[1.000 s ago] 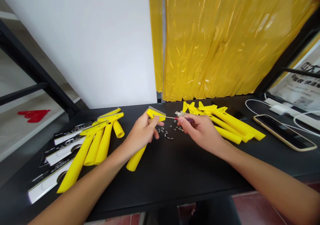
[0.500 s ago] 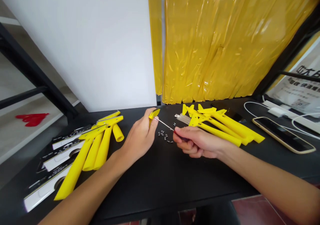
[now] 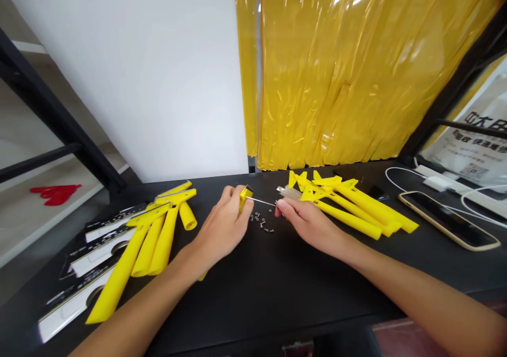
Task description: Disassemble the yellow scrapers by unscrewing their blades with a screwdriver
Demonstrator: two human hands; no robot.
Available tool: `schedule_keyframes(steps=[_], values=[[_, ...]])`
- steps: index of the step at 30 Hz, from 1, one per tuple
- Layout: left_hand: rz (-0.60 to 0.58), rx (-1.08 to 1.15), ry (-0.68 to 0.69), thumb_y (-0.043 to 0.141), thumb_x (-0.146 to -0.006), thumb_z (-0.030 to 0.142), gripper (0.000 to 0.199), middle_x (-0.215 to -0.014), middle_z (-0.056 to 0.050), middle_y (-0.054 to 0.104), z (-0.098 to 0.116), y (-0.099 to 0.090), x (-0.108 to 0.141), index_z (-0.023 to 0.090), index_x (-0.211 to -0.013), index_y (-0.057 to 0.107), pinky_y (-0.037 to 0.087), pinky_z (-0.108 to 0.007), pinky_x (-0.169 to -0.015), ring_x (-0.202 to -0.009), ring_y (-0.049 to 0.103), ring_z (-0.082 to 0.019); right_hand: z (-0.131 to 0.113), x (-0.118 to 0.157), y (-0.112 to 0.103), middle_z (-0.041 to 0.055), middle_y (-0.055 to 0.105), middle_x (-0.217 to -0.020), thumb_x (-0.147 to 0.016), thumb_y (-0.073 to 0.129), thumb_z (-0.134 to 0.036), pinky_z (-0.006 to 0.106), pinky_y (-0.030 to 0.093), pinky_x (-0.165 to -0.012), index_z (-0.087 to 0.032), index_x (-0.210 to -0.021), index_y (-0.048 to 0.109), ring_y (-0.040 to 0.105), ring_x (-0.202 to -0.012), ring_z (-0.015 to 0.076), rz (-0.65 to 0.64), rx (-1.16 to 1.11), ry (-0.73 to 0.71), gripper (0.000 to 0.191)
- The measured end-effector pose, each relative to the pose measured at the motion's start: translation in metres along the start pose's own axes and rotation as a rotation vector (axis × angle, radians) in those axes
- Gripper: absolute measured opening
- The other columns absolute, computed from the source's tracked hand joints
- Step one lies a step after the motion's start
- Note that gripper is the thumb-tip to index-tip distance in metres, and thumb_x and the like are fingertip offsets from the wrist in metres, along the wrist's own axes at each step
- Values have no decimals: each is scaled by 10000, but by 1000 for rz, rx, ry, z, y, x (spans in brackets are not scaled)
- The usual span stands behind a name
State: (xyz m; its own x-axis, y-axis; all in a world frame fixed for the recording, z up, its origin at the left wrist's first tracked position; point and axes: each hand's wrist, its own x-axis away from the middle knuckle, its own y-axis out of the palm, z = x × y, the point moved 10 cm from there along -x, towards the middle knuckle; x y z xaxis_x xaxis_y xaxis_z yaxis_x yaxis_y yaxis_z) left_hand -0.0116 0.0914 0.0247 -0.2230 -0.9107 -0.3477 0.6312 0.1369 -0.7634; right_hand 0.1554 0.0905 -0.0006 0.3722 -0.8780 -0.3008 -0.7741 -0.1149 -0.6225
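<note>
My left hand (image 3: 225, 222) is closed around a yellow plastic scraper (image 3: 243, 198), its head showing above the fingers and a bit of its handle below the wrist. My right hand (image 3: 303, 218) grips a screwdriver (image 3: 263, 202); the red handle is mostly covered by the fingers. The thin metal shaft reaches left to the scraper's head, by my left thumb. Whether the tip sits in a screw is too small to tell. Between the hands, several small screws and nuts (image 3: 262, 223) lie scattered on the black table (image 3: 269, 293).
Several yellow scrapers with metal strips (image 3: 160, 235) lie at left on black-and-white packages (image 3: 85, 288). More yellow handles (image 3: 356, 204) and metal blades (image 3: 289, 192) lie at right. Beyond them are a phone (image 3: 447, 219) and white cables (image 3: 396, 180). A yellow plastic curtain (image 3: 328, 82) hangs behind.
The scraper head has turned in my left hand, showing a dark end. My right hand has changed its grip, with fingers drawn in closer on the screwdriver.
</note>
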Motion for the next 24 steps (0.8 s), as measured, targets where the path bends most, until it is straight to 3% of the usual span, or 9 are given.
schedule_keyframes(steps=[2, 4, 7, 10, 13, 16, 19, 24], values=[[8, -39, 2, 364, -1030, 389, 299, -1147, -87, 558, 4, -2, 1, 262, -1255, 514, 450, -370, -786, -901, 621, -243, 8, -1, 7, -14, 495, -673, -1038, 313, -573, 267, 361, -554, -207, -835, 600, 460, -584, 127, -55, -190, 74, 507], [6, -13, 13, 317, -1041, 320, 301, -1165, -78, 540, 8, -4, 2, 255, -1276, 493, 452, -381, -843, -948, 604, -233, 12, 1, 15, -39, 430, -655, -1011, 374, -604, 232, 307, -474, -207, -836, 562, 385, -532, 102, -110, -352, 154, 473], [46, 68, 83, 276, -1048, 249, 294, -1099, -60, 556, 19, -11, 1, 227, -1091, 566, 441, -369, -907, -986, 583, -213, 14, 4, 22, -53, 459, -696, -951, 520, -610, 187, 257, -426, -215, -867, 504, 375, -524, 77, -177, -532, 257, 404], [103, 120, 136, 337, -1049, 257, 285, -1095, -61, 576, 25, -18, 0, 209, -944, 598, 446, -345, -917, -985, 579, -197, 9, 3, 20, -66, 512, -710, -896, 628, -586, 173, 242, -409, -227, -926, 482, 369, -493, 59, -168, -608, 258, 388], [127, 134, 153, 404, -1039, 266, 249, -1173, -75, 595, 24, -19, -1, 213, -1076, 644, 464, -339, -902, -1011, 593, -200, 11, 3, 18, -81, 435, -662, -921, 565, -610, 180, 209, -393, -211, -940, 533, 297, -454, 50, -132, -646, 300, 400], [134, 146, 174, 427, -1034, 285, 323, -1245, -89, 609, 22, -16, -1, 238, -1307, 594, 491, -338, -854, -959, 627, -195, 16, 6, 26, -75, 346, -652, -965, 458, -614, 187, 189, -401, -167, -859, 593, 239, -467, 49, -185, -716, 384, 479], [165, 151, 149, 466, -1015, 320, 372, -1224, -98, 645, 13, -17, -1, 244, -1365, 566, 513, -330, -770, -869, 652, -190, 16, 5, 23, -70, 373, -663, -944, 539, -573, 185, 217, -418, -182, -835, 553, 299, -493, 58, -165, -672, 343, 406], [144, 138, 58, 503, -990, 361, 369, -949, -73, 711, 0, -13, -4, 235, -1323, 598, 499, -311, -664, -763, 662, -196, 3, -1, 6, -62, 534, -676, -951, 579, -501, 232, 315, -490, -232, -963, 518, 426, -517, 92, -41, -406, 98, 276]])
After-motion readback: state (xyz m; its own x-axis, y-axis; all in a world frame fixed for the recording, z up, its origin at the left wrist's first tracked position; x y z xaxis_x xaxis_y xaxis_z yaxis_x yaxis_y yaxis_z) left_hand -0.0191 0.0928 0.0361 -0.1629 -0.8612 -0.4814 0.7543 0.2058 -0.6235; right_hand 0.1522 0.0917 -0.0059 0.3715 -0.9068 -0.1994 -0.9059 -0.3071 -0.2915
